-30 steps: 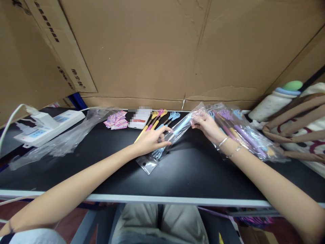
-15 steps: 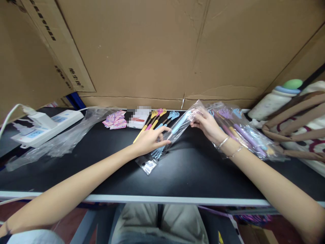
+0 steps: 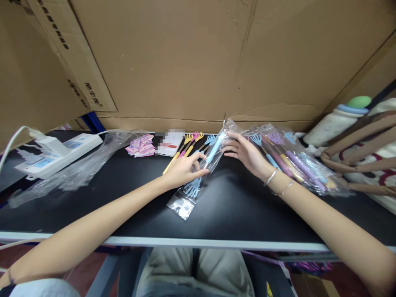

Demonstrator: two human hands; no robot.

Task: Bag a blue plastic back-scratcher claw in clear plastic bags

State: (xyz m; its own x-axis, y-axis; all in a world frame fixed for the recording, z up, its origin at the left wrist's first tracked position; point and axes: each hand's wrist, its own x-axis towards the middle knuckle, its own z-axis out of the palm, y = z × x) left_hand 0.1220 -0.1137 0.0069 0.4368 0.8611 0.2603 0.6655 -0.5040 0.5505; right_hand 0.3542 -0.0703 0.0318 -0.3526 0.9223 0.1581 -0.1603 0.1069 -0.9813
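Observation:
A narrow clear plastic sleeve point(image 3: 198, 177) with a blue hand-shaped scratcher inside lies slanted across the black table point(image 3: 130, 206). My left hand point(image 3: 182, 169) pinches the sleeve near its middle. At the sleeve's upper end my right hand point(image 3: 246, 152) has its fingers curled around the opening. Just behind my left hand lie loose scratchers point(image 3: 193, 144) in yellow, pink and blue. A heap of bagged scratchers point(image 3: 293, 161) sits beside my right wrist.
A white power strip point(image 3: 55, 154) and a crumpled clear bag point(image 3: 83, 167) lie at the left. Pink packets point(image 3: 141, 146) and a white card lie at the back. A bottle point(image 3: 337, 119) and a tote bag point(image 3: 365, 152) stand at the right. Cardboard walls the back.
The sleeve's upper end has swung left and stands steeper. My right hand moved left with it. My left hand kept its place.

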